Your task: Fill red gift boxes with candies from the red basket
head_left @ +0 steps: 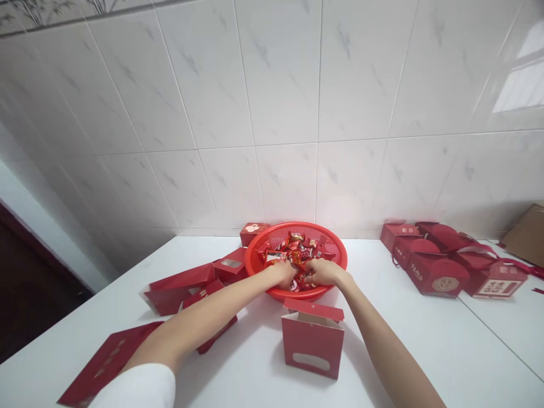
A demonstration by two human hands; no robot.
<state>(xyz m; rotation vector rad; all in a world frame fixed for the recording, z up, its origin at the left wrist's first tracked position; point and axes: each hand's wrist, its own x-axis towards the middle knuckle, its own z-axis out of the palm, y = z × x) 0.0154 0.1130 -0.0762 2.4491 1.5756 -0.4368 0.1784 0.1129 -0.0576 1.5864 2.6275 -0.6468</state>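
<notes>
A red plastic colander (340,258) holds a heap of shiny red and gold wrapped candies (297,245). Both of my hands reach into it, close together. My left hand (288,274) is closed, its fingers curled down on candies near the front of the heap. Just to the right, my right hand (323,272) has its fingers bent together on candies, the fingertips partly hidden among the wrappers. In front of the colander, between my forearms, a red paper box (312,340) stands upright with its top flap open and a pale oval window facing me.
Several dark red boxes (182,289) lie at the left, partly under my left forearm; a flat red one (110,357) is nearer. Closed red gift boxes (437,272) cluster at the right, near a brown cardboard box (527,235). The white table (255,368) meets a tiled wall.
</notes>
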